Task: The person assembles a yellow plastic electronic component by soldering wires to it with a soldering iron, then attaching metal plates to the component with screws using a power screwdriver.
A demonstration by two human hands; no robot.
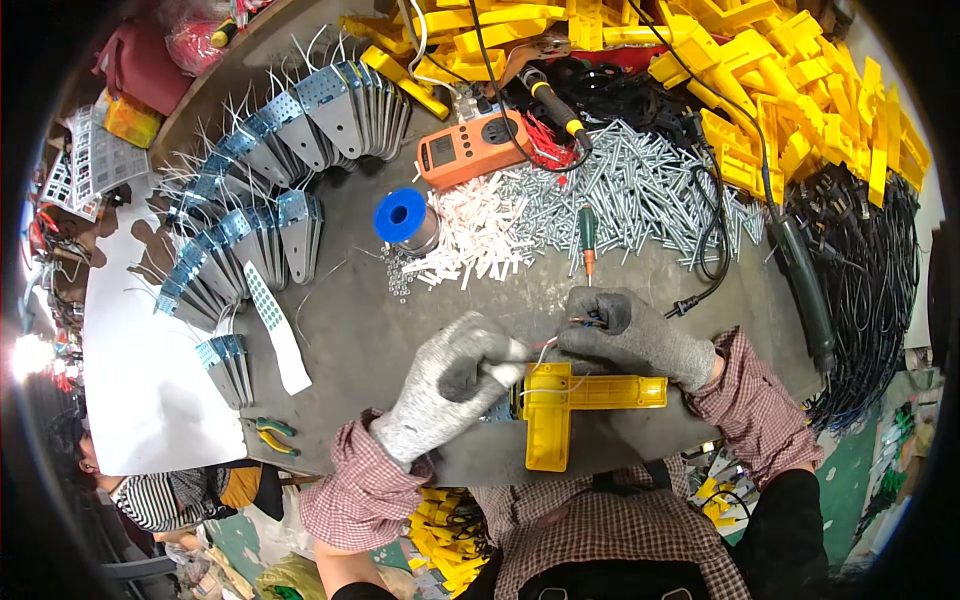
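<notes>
Two gloved hands meet over a grey counter [345,330] in the view I follow from a distance: the left hand [460,362] narrows to a pinch on thin wires [546,350], its fingertips slightly blurred, while the right hand [632,335] curls its fingers around the same strands. Just below them, near the counter's front edge, lies a yellow T-shaped housing [548,425], a pale lead looping across its top. To handle the strands well, I judge, the right hand should act as a steady anchor while the left works close to the wire ends, with light pressure and enough slack that nothing tugs at the housing. Knitted glove fabric, smudged dark at the fingers, should grip fine wire but dull the touch, so small motions would serve best. The housing looks like hard moulded plastic, ribbed and hollow. Beyond the hands, slim silvery screws [650,185] heap in a bristling metallic pile beside short, matte white tubes [480,225]; a blue-flanged spool [403,217] stands by them, and flat, tapering metal plates [335,125] fan out in curved rows at the left, tufted with white wires.
</notes>
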